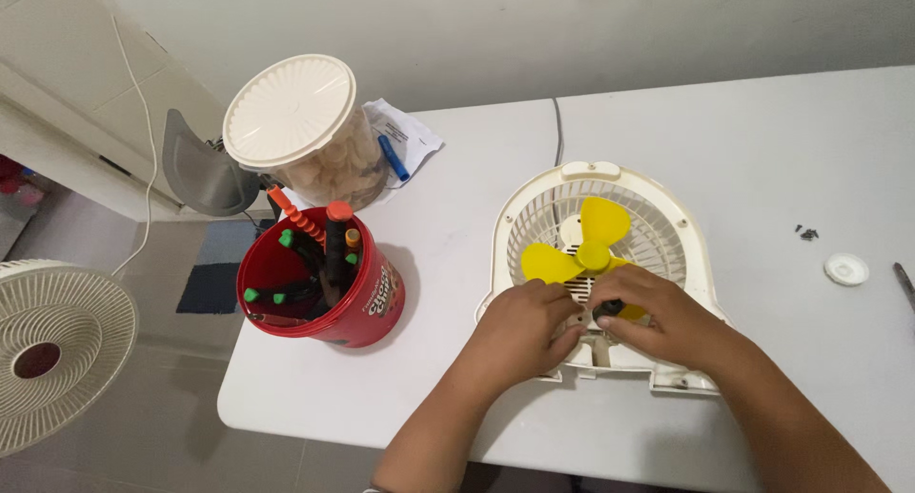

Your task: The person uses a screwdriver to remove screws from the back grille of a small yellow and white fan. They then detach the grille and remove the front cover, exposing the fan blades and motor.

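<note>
Both hands meet low on the fan: left hand (522, 323) curled shut, bracing the cream fan housing (602, 276) flat on the white table (762, 150); right hand (656, 320) pinched on a small dark part below the yellow blade (583, 247), three lobes. Further left, one ribbed-lid jar (303, 131), one red tub (329, 288) crammed with tools. Right, one white cap (846, 269), a few tiny screws (808, 232), parked clear of the work.

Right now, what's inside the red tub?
The red tub holds upright tools with orange, black and green handles. Their working ends are hidden by the tub's wall, so their type is unclear.
</note>
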